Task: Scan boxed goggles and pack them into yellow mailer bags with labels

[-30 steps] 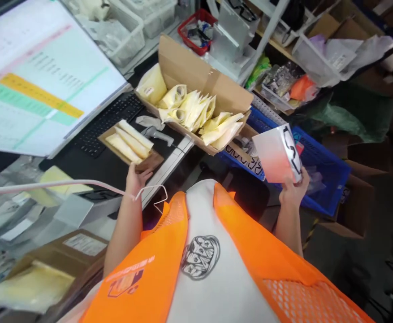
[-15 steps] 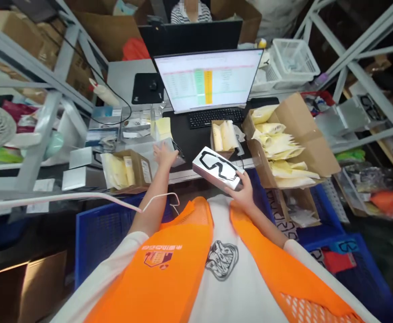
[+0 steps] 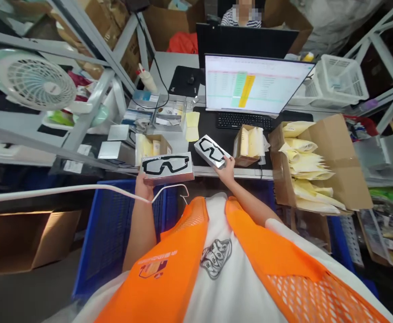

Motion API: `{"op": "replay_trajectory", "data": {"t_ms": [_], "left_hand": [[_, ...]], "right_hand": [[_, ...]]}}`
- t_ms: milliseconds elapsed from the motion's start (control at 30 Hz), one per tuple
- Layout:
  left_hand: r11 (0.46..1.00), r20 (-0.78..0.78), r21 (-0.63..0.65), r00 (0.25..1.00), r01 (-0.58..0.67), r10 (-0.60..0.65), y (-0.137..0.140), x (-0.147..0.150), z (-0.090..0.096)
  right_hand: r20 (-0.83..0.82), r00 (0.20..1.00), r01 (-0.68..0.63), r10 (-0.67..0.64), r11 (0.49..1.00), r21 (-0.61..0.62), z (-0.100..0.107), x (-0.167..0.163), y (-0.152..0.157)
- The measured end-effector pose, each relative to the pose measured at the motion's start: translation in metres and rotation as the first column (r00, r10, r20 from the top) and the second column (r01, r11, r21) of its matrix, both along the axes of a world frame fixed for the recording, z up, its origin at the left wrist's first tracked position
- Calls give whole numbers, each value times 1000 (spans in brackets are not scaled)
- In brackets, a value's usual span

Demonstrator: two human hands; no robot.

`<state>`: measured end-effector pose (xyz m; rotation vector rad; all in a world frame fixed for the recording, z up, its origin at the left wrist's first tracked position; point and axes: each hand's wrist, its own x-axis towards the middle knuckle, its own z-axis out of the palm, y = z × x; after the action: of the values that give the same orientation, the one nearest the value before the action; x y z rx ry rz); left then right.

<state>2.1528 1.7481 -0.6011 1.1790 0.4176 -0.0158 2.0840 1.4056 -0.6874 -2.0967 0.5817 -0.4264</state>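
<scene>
My left hand point(image 3: 144, 186) grips the left end of a silver sunglasses box point(image 3: 167, 168) printed with black wraparound glasses. That box is tilted, its printed face up, in front of the desk's edge. In my right hand point(image 3: 226, 170) is a second sunglasses box point(image 3: 211, 151) with a similar print, pinched at its near right corner above the desk's front part. The two boxes are apart. Behind the left box stands a small carton point(image 3: 164, 146) of yellow packets, partly hidden by it.
A monitor point(image 3: 256, 85) and keyboard point(image 3: 243, 120) stand at the back. Right of my hands are a small carton point(image 3: 241, 154) and a big open carton point(image 3: 351, 166) of yellow envelopes. A white wire hanger point(image 3: 109, 187) crosses at left. A blue crate point(image 3: 105, 237) sits below. A person point(image 3: 228, 18) is behind the monitors.
My left hand has come back from the desk toward me and left, now with a sunglasses box in it. The right-hand box has turned and moved farther over the desk. The view has swung left.
</scene>
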Motion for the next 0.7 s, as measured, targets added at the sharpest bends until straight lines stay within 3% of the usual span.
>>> {"op": "replay_trajectory", "data": {"t_ms": [67, 167, 300, 367, 467, 533, 700], "left_hand": [[984, -33, -177, 999, -32, 26, 1, -12, 4], [950, -13, -305, 998, -70, 69, 0, -27, 11], [922, -76, -379, 996, -74, 49, 2, -41, 9], [935, -83, -344, 994, -90, 65, 0, -45, -1], [966, -82, -240, 994, -94, 77, -12, -49, -23], [976, -65, -219, 998, -17, 2, -25, -51, -36], [926, 1, -300, 971, 228, -239, -45, -50, -43]], "right_hand": [[-51, 998, -49, 47, 998, -30, -10, 25, -1], [-180, 982, -67, 62, 998, -21, -19, 42, -2], [-248, 969, -11, 15, 1000, 18, -4, 13, 10], [-182, 977, -91, 111, 989, 113, 19, -14, 21], [-115, 902, -364, 415, 878, 311, 61, -49, 34], [-98, 836, -467, 540, 793, 391, 85, -62, 36], [-58, 842, -406, 536, 701, 586, 108, -78, 19]]}}
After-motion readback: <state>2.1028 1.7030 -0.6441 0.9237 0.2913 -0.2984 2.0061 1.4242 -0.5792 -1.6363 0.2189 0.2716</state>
